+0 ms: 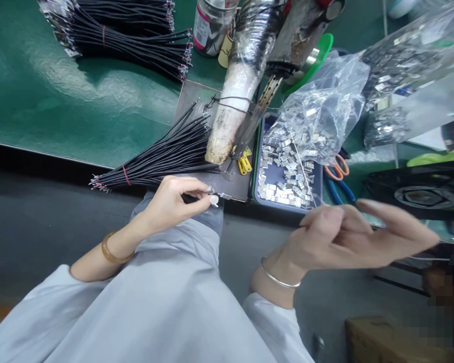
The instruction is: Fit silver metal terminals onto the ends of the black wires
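My left hand [177, 201] is closed in a pinch on a short black cable, mostly hidden by the fingers. A small metal connector [224, 195] sticks out past the fingertips at the front edge of a grey plate [236, 184]. My right hand [348, 234], slightly blurred, hovers before the blue tray [255, 186], thumb and several fingers curled in and one finger stretched right. From its thumb side a thin silvery wire [301, 164] runs up across the tray, like solder. Left of the plate's middle lies a bundle of black cables [162, 154] tied with a red band.
Above the plate hangs a wrapped soldering-iron-like tool [236, 96] with a slotted metal tube [259, 108]. Loose metal connectors [287, 189] and a plastic bag [325, 106] fill the tray. Pliers [340, 184] lie beside it. More cable bundles [132, 43] and a can [212, 27] stand behind.
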The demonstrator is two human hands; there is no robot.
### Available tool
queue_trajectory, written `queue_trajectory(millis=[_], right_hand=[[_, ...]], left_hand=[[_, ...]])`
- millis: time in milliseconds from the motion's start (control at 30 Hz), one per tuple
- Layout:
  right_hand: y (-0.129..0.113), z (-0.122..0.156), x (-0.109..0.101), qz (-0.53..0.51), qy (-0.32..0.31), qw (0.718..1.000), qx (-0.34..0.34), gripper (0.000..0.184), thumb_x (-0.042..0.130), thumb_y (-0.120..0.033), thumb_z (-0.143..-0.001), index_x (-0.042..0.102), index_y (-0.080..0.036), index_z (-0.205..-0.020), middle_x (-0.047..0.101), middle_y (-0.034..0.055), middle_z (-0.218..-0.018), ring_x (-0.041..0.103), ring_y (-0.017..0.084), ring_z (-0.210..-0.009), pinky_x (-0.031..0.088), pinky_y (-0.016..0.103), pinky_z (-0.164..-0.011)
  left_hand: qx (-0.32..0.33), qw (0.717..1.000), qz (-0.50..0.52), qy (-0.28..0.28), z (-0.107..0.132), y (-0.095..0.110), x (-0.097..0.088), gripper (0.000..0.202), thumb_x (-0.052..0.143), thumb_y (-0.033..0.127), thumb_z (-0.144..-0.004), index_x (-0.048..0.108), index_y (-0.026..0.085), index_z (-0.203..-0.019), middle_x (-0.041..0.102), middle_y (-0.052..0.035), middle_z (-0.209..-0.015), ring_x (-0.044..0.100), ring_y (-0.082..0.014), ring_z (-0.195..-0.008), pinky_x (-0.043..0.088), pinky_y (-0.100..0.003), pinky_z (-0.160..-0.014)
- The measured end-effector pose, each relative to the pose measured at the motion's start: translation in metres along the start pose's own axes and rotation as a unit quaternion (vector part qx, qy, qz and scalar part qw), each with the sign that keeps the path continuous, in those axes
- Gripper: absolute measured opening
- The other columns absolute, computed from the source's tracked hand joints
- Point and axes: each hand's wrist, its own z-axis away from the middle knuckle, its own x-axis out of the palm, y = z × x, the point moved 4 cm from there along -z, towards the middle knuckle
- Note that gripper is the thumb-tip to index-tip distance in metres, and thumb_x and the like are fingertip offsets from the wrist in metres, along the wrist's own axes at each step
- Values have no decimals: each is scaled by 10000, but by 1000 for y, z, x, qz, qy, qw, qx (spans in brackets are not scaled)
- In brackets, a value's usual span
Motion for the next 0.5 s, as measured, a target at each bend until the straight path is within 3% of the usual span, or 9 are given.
queue_trajectory(millis=[33,67,133,233,333,400,500], right_hand=[[7,-4,-1,23,-54,998,14,126,721,-339,-911,703,-263,-1009,596,-30,-755,413,51,-376,296,263,-351],[20,-6,0,64,-130,987,72,117,674,-316,-937,672,-257,-1038,600,-33,-720,520,94,-421,381,271,-394],[51,-7,-1,148,-260,942,150,88,644,-327,-940,636,-240,-941,634,-28,-647,628,158,-495,504,312,-499],[92,-11,-3,260,-310,904,140,259,703,-431,-878,562,-283,-719,644,6,-600,624,179,-512,494,350,-550],[119,-11,8,284,-366,872,158,335,721,-458,-850,530,-304,-623,609,8,-545,607,173,-514,473,355,-570],[120,-10,15,293,-371,867,160,285,706,-432,-850,559,-283,-657,640,6,-586,626,200,-562,492,374,-624],[107,-9,21,281,-379,867,161,233,642,-444,-866,622,-248,-741,678,17,-657,640,221,-617,510,396,-675]], left_hand=[[27,999,-20,32,0,0,-4,137,712,247,-888,756,163,-789,755,-33,-741,661,-138,-668,524,-245,-671],[58,995,-48,66,0,0,-7,126,705,233,-902,754,168,-806,761,-40,-781,666,-145,-703,531,-264,-710],[114,978,-132,116,-4,-1,-10,115,683,209,-926,755,173,-843,760,-60,-860,666,-172,-792,528,-320,-792],[143,946,-269,108,-18,-13,-4,153,627,171,-947,763,174,-877,731,-97,-938,630,-239,-913,498,-400,-838],[137,932,-328,66,-30,-24,5,266,541,156,-981,762,176,-835,695,-105,-893,593,-252,-881,466,-414,-801],[144,934,-323,53,-31,-26,5,272,529,182,-995,768,176,-864,693,-108,-906,597,-257,-901,464,-423,-826],[136,934,-319,86,-20,-23,-8,213,594,299,-988,766,185,-1043,707,-135,-1134,600,-306,-1121,446,-462,-970]])
